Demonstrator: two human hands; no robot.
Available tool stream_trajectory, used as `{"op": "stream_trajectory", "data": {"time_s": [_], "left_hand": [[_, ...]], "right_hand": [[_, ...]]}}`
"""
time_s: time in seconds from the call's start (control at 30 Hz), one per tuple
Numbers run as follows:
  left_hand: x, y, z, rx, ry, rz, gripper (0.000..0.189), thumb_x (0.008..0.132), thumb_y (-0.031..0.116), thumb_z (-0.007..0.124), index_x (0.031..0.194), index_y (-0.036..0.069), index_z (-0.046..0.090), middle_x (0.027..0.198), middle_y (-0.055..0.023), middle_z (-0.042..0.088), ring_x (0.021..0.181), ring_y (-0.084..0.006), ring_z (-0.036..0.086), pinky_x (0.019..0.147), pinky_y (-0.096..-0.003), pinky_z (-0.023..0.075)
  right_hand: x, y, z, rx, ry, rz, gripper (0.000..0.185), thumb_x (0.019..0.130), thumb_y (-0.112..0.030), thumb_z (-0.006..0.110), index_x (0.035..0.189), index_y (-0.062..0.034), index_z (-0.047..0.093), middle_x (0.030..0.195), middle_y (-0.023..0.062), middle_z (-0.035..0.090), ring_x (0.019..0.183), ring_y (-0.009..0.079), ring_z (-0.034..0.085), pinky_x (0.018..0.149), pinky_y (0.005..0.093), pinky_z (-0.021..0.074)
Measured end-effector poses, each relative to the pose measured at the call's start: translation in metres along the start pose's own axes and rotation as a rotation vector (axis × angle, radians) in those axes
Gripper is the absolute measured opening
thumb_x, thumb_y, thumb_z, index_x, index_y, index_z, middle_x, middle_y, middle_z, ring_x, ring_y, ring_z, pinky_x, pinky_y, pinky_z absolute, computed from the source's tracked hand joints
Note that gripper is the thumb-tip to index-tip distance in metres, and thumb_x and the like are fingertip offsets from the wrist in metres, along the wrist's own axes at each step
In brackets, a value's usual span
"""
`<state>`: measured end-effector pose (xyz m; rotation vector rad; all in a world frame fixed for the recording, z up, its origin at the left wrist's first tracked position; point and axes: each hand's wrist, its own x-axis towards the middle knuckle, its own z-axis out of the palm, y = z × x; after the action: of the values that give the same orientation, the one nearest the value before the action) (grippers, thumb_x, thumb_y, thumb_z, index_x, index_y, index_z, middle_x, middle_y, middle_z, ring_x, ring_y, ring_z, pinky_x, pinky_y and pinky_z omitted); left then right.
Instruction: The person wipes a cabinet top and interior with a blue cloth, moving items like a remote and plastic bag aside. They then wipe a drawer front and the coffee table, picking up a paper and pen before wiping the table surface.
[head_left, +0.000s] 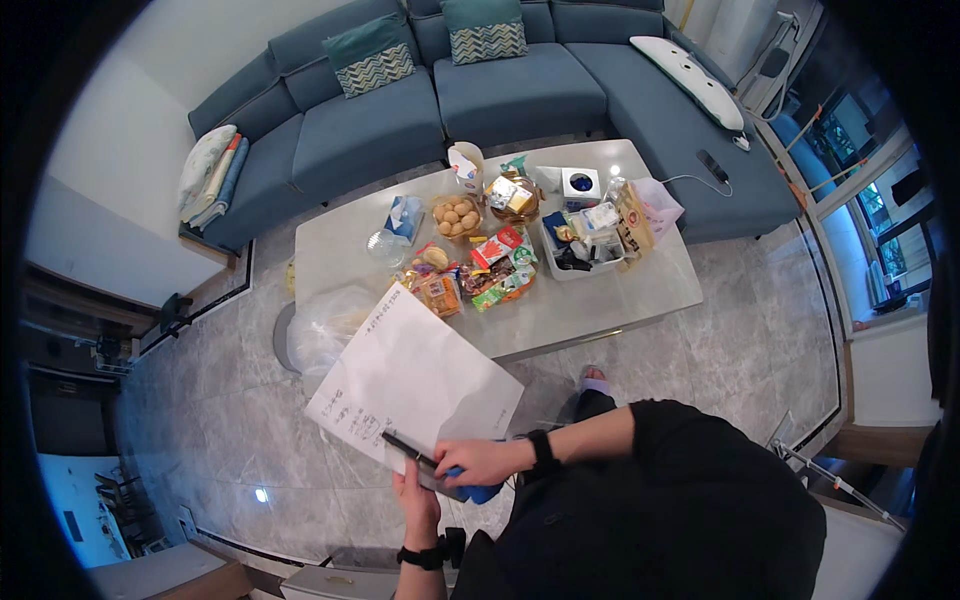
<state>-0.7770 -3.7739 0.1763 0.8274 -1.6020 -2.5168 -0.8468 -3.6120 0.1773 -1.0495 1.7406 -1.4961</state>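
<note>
A large white sheet of paper (427, 367) with handwriting along its edges is held out in front of me, tilted. My left hand (417, 501) grips its lower edge, the thumb lying on top. Over the same edge, my right hand (484, 460) holds a black pen (401, 444) that points left across the paper. Something blue (484, 493) shows beneath my right hand; most of it is hidden, and I cannot tell what it is.
Beyond the paper stands a low table (570, 311) with snack packets (499, 274), a container of eggs (455, 216), a tissue pack (403, 219) and a white bin (585, 262) of small items. A bagged waste bin (322, 330) is at its left. A blue sofa (517, 86) lies behind.
</note>
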Motion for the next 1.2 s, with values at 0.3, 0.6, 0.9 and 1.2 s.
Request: {"op": "stream_trajectory", "data": {"time_s": [0.3,0.6,0.9,1.2], "left_hand": [[-0.015,0.043,-0.067,0.164,0.268,0.139,0.025,0.091,0.012,0.057,0.110,-0.005,0.053,0.098,-0.0111,0.063,0.084,-0.0162,0.060,0.074,-0.0285,0.0488],[0.002,0.131,-0.156,0.169,0.918,0.237,0.024,0.084,0.013,0.066,0.094,-0.004,0.053,0.092,-0.0135,0.060,0.079,-0.0179,0.057,0.069,-0.0345,0.0502],[-0.033,0.231,-0.173,0.251,1.171,0.144,0.065,0.084,0.028,0.061,0.133,-0.005,0.035,0.115,-0.0195,0.049,0.105,-0.0304,0.046,0.092,-0.0433,0.0395],[0.012,0.261,-0.264,0.172,1.119,0.215,0.055,0.086,0.025,0.059,0.129,-0.003,0.042,0.109,-0.0174,0.053,0.101,-0.0281,0.049,0.089,-0.0392,0.0424]], "right_hand": [[0.095,-0.029,0.065,-0.041,-0.229,0.002,0.024,0.081,-0.024,0.059,0.089,-0.0026,0.065,0.107,0.0146,0.051,0.099,0.0306,0.052,0.083,0.0363,0.0435],[0.190,-0.006,0.035,0.094,-0.208,-0.087,0.019,0.075,-0.023,0.062,0.082,-0.0068,0.068,0.082,0.0132,0.064,0.081,0.0308,0.060,0.071,0.0389,0.0465],[0.261,0.027,0.007,-0.077,-0.057,-0.001,0.022,0.073,-0.026,0.061,0.075,-0.0037,0.064,0.074,0.0179,0.062,0.070,0.0377,0.058,0.062,0.0445,0.0450],[0.362,0.007,0.072,-0.074,-0.232,0.071,0.019,0.077,-0.022,0.061,0.083,-0.0037,0.066,0.080,0.0129,0.065,0.076,0.0309,0.061,0.066,0.0388,0.0469]]}}
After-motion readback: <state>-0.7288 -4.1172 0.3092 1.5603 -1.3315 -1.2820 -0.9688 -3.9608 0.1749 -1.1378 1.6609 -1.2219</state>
